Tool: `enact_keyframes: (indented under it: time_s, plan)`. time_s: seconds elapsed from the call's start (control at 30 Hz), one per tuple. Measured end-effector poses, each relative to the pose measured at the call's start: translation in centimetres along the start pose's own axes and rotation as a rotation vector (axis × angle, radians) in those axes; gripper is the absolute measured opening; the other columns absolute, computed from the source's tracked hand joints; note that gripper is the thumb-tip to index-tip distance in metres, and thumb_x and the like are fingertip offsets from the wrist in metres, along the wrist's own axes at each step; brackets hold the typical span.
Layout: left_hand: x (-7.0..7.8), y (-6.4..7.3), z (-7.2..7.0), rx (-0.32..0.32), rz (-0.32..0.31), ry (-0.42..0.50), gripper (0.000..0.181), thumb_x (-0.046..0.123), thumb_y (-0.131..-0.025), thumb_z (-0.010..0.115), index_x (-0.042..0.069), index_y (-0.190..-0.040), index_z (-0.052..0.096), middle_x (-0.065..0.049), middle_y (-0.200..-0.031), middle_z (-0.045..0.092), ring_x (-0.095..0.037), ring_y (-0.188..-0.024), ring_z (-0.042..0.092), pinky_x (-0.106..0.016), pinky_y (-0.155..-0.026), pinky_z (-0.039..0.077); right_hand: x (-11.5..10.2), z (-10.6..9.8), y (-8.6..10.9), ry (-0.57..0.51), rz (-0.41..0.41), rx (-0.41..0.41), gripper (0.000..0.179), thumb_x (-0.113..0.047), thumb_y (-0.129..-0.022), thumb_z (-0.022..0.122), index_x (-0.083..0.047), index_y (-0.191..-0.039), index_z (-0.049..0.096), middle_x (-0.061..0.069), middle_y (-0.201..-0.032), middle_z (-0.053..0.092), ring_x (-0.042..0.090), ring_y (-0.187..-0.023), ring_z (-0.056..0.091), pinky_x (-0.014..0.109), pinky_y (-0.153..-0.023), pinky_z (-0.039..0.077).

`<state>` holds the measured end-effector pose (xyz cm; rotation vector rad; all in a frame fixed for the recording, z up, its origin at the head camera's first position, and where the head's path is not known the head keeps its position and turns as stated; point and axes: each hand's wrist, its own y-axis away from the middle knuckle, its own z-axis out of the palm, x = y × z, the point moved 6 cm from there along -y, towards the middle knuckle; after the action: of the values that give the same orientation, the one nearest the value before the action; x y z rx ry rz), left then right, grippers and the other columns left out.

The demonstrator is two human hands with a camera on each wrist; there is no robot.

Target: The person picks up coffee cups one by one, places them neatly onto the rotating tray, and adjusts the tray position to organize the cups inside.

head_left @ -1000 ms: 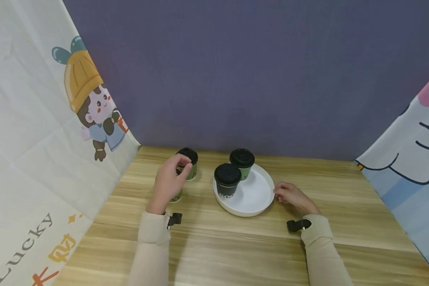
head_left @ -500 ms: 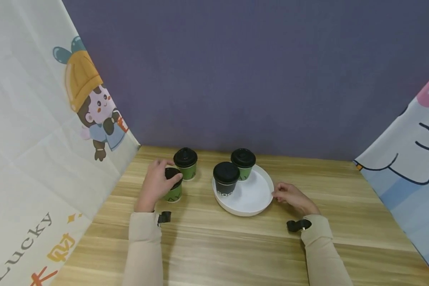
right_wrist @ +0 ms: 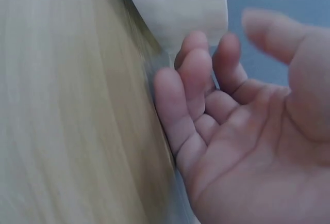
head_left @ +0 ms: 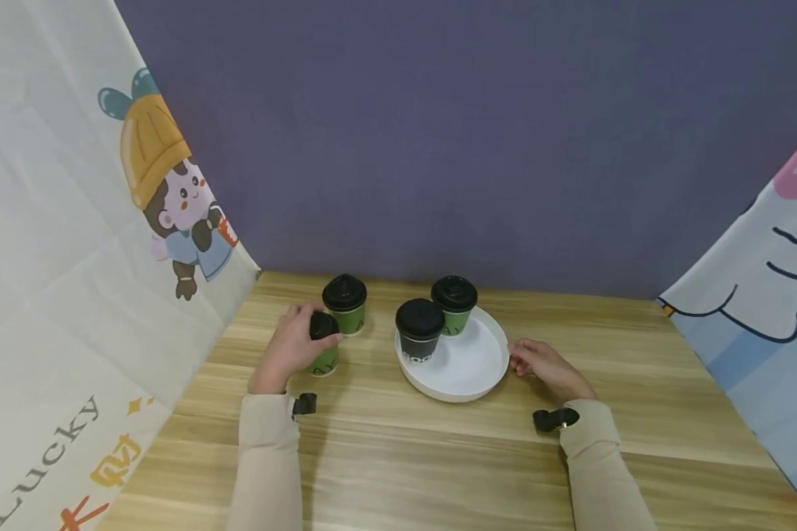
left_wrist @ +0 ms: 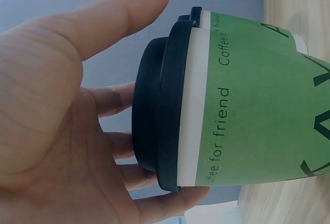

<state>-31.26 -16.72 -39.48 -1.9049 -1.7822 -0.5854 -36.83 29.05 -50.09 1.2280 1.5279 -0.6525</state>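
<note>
My left hand [head_left: 288, 346] reaches around the black lid of a green paper coffee cup [head_left: 323, 361], which stands upright on the table. In the left wrist view the fingers [left_wrist: 121, 144] lie behind the lid [left_wrist: 172, 105] of this cup, and the thumb is stretched out apart from it. My right hand [head_left: 544, 365] is at the right rim of a round white tray [head_left: 471, 376]. Seen from the right wrist, its fingertips [right_wrist: 195, 46] are right at the outer wall of the tray [right_wrist: 180, 7], loosely bent, with the thumb held away from them.
A black-sleeved cup [head_left: 420, 346] with a black lid stands in the tray's left part. Behind it is a green lidded cup [head_left: 454, 322] by the tray's back rim. Another green lidded cup [head_left: 348, 317] stands at the back left. A dark cloth wall [head_left: 465, 147] closes the back.
My left hand has moved left and down, from above the two left cups to around the nearer one's lid. The right hand stays at the tray's rim.
</note>
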Motion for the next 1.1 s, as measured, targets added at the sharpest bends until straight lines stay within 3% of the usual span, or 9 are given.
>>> enact_keyframes:
  time_s: [0.27,0.43,0.63,0.97,1.1]
  plan:
    - [-0.3,0.2,-0.3,-0.019,-0.014,-0.007,0.073,0.037,-0.094,0.073,0.002,-0.151,0.042,-0.033,-0.15,0.039,-0.053,-0.137,0.038,-0.066,-0.106,0.042,-0.6,0.9,0.0,-0.039,0.04,0.067,0.029,-0.022,-0.11,0.045,0.005,-0.11,0.057,-0.001,-0.084,0.056,0.008,-0.072,0.053,0.023,-0.069,0.05]
    - [-0.5,0.5,-0.3,-0.041,-0.022,0.0,0.077,0.038,-0.093,0.075,0.005,-0.153,0.039,-0.032,-0.151,0.038,-0.052,-0.138,0.037,-0.065,-0.105,0.043,-0.5,1.5,0.2,-0.05,0.071,0.096,0.023,-0.018,-0.11,0.046,0.002,-0.105,0.056,-0.001,-0.082,0.056,0.007,-0.07,0.053,0.023,-0.067,0.05]
    - [-1.1,0.9,0.2,-0.074,-0.03,-0.005,0.083,0.037,-0.092,0.077,0.006,-0.157,0.035,-0.031,-0.153,0.036,-0.051,-0.139,0.036,-0.063,-0.105,0.043,0.0,2.1,0.6,-0.086,0.077,0.091,0.016,-0.013,-0.107,0.05,0.0,-0.101,0.057,-0.001,-0.081,0.058,0.006,-0.069,0.054,0.021,-0.066,0.05]
    - [-1.7,1.0,0.4,-0.104,-0.059,-0.008,0.097,0.038,-0.086,0.082,0.008,-0.16,0.027,-0.032,-0.157,0.029,-0.055,-0.141,0.033,-0.067,-0.107,0.041,-0.1,2.0,0.7,-0.051,0.034,0.061,0.013,-0.013,-0.103,0.054,-0.003,-0.096,0.058,0.0,-0.084,0.058,0.008,-0.071,0.055,0.023,-0.068,0.052]
    - [-1.6,1.0,0.3,-0.098,-0.055,-0.021,0.098,0.039,-0.086,0.083,0.007,-0.16,0.028,-0.033,-0.154,0.033,-0.055,-0.138,0.039,-0.065,-0.107,0.042,-0.1,2.0,0.8,-0.042,0.044,0.058,0.011,-0.013,-0.101,0.055,-0.003,-0.096,0.058,-0.001,-0.084,0.059,0.008,-0.072,0.055,0.023,-0.069,0.052]
